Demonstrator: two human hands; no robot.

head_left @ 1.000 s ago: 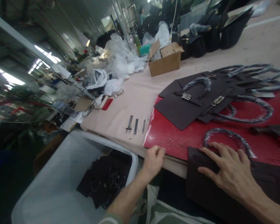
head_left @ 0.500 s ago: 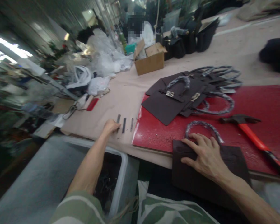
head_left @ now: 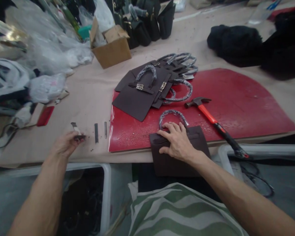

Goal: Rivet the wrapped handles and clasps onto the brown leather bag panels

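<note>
My left hand (head_left: 67,144) is closed in a pinch round a small dark piece (head_left: 80,137), too small to name, at the table's front left. Beside it lie a flat metal strip (head_left: 74,126), a dark strip (head_left: 96,133) and a thin metal rod (head_left: 105,129). Fingers spread, my right hand (head_left: 178,139) rests flat on a dark brown bag panel (head_left: 167,165). This panel overhangs the front edge, and its plastic-wrapped handle (head_left: 173,112) arches above my fingertips. A claw hammer (head_left: 207,114) with an orange and black grip lies to the right.
Several similar bag panels (head_left: 135,103) are piled on the red board (head_left: 241,105). Behind them stand a cardboard box (head_left: 115,50) and black bags (head_left: 151,23). Grey bins (head_left: 107,193) sit below the front edge. Plastic wrapping (head_left: 49,49) crowds the left side.
The view has swung to the right. My left hand has come away from the strips slightly, with a small dark piece showing in its fingers. My right hand stays on the bag panel.
</note>
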